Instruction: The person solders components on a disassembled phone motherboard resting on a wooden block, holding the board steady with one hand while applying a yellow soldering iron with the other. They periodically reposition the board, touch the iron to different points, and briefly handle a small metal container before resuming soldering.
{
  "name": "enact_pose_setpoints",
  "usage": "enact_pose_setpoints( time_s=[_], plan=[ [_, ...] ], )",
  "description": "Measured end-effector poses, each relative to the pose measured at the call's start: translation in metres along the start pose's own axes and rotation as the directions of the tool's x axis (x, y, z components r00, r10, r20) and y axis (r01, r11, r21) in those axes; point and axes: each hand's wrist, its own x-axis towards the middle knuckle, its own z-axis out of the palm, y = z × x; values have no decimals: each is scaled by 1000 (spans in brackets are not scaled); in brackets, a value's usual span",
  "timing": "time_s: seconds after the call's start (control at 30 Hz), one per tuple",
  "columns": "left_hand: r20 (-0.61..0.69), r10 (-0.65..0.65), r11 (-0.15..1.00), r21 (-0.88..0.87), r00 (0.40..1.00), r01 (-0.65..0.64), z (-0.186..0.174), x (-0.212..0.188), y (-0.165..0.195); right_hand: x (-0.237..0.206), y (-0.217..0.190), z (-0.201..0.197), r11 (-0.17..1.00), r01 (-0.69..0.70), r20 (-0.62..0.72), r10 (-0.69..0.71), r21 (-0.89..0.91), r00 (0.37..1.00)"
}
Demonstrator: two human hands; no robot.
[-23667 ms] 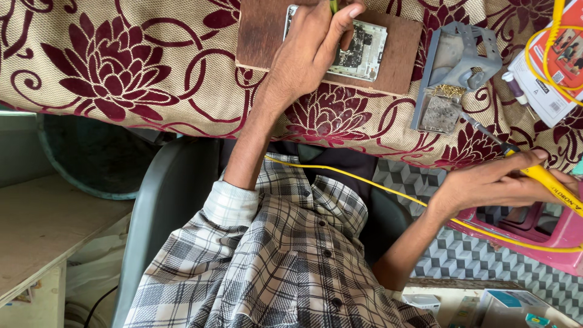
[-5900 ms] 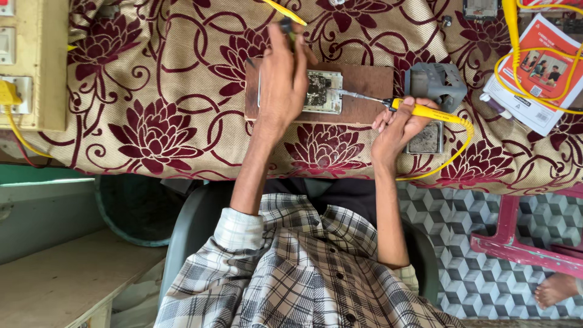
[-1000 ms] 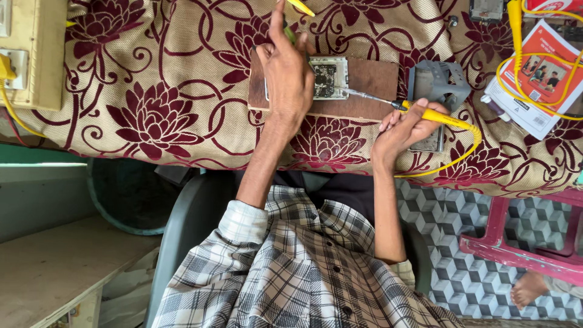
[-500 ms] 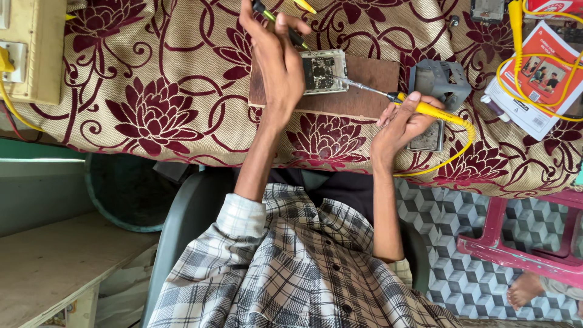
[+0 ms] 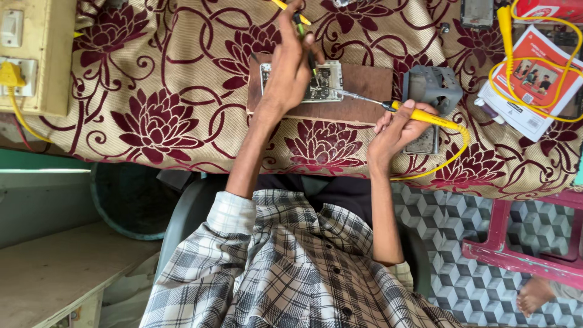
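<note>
Pinching slim tweezers [image 5: 302,27], the left hand [image 5: 288,73] steadies the circuit board [image 5: 322,82]; a yellow soldering iron [image 5: 419,114] is gripped pen-like by the right hand [image 5: 398,130] for tip control.

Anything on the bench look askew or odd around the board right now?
Nothing damaged or spilled. The circuit board lies flat on the brown wooden block. The left hand steadies it; the right hand holds the yellow soldering iron. Only untidiness: its yellow cord loops loosely over the floral cloth.
</note>
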Motion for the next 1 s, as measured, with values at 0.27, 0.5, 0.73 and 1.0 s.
enact_pose_setpoints(
  time_s=[0.27, 0.5, 0.73, 1.0],
  plan=[
    [-371, -117, 916, -398, 921, -44, 7, 12, -12, -2, -1, 0, 1000, 5, 8, -5, -2, 1000],
    [-123, -193, 829, -551, 973, 95, 9, 19, -30, -1, 0, 1, 1000, -12, 14, 12, 12, 1000],
    [80, -257, 784, -566, 963, 256, -2, 25, -27, -3, -6, 3, 999, 1, 32, 0, -50, 999],
    [218, -135, 824, -517, 967, 231, -6, 30, -26, -6, -5, 5, 998, 25, 50, -22, -52, 998]
  ],
)
